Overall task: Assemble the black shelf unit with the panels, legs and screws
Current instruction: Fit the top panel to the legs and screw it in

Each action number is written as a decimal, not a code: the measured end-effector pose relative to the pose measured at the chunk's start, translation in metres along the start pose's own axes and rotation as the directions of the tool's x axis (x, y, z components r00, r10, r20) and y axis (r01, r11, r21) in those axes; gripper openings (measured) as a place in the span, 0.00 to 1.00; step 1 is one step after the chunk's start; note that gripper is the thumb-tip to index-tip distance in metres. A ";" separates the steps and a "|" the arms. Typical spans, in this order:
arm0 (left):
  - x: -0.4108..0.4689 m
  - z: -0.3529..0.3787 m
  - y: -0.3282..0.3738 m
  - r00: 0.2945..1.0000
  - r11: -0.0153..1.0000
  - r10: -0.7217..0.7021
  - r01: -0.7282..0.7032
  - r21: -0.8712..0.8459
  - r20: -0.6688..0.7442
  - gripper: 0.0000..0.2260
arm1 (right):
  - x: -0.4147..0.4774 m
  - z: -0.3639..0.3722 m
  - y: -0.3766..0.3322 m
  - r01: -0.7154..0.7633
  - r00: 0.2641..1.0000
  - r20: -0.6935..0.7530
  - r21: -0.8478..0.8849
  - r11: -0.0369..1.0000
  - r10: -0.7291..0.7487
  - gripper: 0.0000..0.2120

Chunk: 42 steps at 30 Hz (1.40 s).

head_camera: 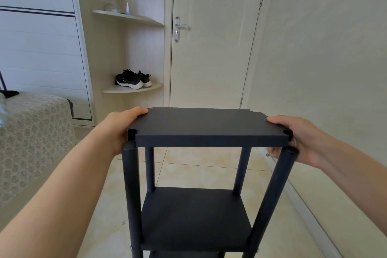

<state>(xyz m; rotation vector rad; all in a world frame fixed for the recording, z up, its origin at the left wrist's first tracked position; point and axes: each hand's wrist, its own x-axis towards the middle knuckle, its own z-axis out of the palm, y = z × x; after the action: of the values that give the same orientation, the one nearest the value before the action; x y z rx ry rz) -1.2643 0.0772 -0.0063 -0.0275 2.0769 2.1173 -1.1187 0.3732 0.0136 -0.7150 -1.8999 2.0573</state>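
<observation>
A black top panel (206,125) is held level just above the four black round legs (131,184) of the shelf unit. My left hand (119,125) grips its left edge, thumb on top. My right hand (297,136) grips the right edge the same way, fingers underneath. The panel's corner notches sit near the tops of the front legs, with a small gap at the front left leg. A lower black panel (194,216) is fixed between the legs, and another panel edge shows below it. A small screw (270,155) lies on the floor by my right hand.
The unit stands on a beige tiled floor (188,172). A closed white door (213,37) is straight ahead, a wall runs along the right. Corner shelves at the left hold black shoes (132,79). A bed with a patterned cover (31,132) is at the left.
</observation>
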 end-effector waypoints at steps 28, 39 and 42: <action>-0.005 -0.011 -0.040 0.973 0.975 -0.155 0.178 -0.129 0.173 0.17 | 0.021 -0.014 0.051 -0.118 0.988 0.116 0.104 0.988 0.106 0.12; -0.029 -0.019 -0.063 0.942 0.933 -0.087 0.192 -0.305 0.326 0.18 | 0.016 -0.004 0.062 -0.092 0.995 0.072 0.268 0.959 0.076 0.15; -0.036 -0.014 -0.066 0.958 0.933 -0.097 0.182 -0.311 0.270 0.15 | 0.013 -0.001 0.063 -0.080 0.997 0.047 0.306 0.949 0.069 0.10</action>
<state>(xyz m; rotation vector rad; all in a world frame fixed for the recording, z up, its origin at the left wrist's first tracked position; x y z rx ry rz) -1.2212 0.0598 -0.0667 0.0438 1.5142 2.2262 -1.1202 0.3728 -0.0506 -0.6846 -1.5351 2.3554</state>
